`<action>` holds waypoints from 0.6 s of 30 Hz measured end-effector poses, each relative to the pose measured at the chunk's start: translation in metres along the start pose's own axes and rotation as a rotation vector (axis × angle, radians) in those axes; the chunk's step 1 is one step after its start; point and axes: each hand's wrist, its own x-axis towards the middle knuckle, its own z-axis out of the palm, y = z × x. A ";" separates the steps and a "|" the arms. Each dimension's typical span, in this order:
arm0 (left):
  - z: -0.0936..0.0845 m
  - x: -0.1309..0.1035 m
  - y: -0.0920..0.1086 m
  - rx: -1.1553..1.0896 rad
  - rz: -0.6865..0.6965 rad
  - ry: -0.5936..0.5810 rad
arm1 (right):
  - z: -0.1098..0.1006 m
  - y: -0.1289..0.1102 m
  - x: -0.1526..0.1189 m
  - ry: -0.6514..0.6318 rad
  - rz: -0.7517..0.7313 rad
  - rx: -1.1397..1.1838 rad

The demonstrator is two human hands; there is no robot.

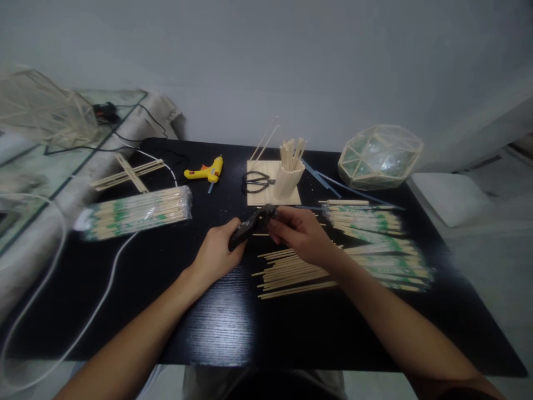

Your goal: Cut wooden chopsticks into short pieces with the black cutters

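Note:
My left hand (219, 247) is closed around the handle of a black hand tool (250, 226), above the middle of the table. The tool's exact kind is hard to make out. At its head, my right hand (306, 236) has its fingers pinched together; whatever they hold is hidden. Loose thin wooden sticks (287, 275) lie below the right hand, their right ends among green-printed plastic wrappers (387, 255). Just beyond both hands stands a cup made of sticks (287, 182), filled with more sticks, on a pale wooden board (260, 195). Black-handled scissors (257, 181) rest on that board.
A yellow glue gun (206, 171) lies at the back left of the black table (333, 333). Wrapped stick bundles (139, 211) and crossed sticks (129, 173) are nearby. A white cable (112, 283) loops across the left side. A faceted stick-framed form (381, 156) stands back right.

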 end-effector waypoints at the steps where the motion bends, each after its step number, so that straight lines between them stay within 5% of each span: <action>1: 0.000 0.000 0.000 0.009 -0.007 0.001 | 0.000 0.000 0.000 0.003 -0.001 0.001; 18: -0.001 0.000 -0.001 0.006 0.098 0.027 | -0.004 -0.003 0.000 -0.074 -0.010 0.039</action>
